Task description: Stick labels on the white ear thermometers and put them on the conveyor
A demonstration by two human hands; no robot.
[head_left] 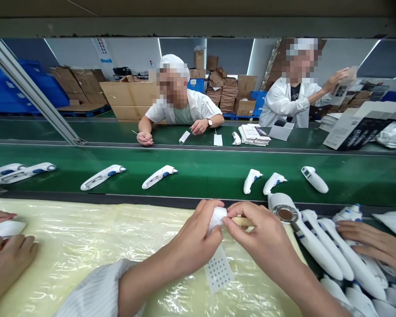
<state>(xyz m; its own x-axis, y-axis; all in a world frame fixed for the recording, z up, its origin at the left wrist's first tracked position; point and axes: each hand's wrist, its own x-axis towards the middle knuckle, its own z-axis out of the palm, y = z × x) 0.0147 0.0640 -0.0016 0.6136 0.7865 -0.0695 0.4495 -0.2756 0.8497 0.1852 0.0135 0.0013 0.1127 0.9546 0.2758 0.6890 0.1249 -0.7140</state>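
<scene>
My left hand [201,231] is closed around a white thermometer [218,215], whose rounded end shows above the thumb; the rest is hidden in the palm. Finger and thumb of my right hand [255,226] are pinched together against that end. Something pale yellow [243,221] shows under the right fingers; what they pinch is too small to tell. Below both hands, a translucent sheet with rows of small round grey dots [218,269] lies over the yellow plastic-covered work surface [119,246].
Several white thermometers with blue buttons [160,177] lie on the green conveyor belt [204,171]. More white devices [330,246] crowd the right, where another person's hand [376,242] reaches in. Another person's hands [8,259] are at left. Two co-workers sit across the belt.
</scene>
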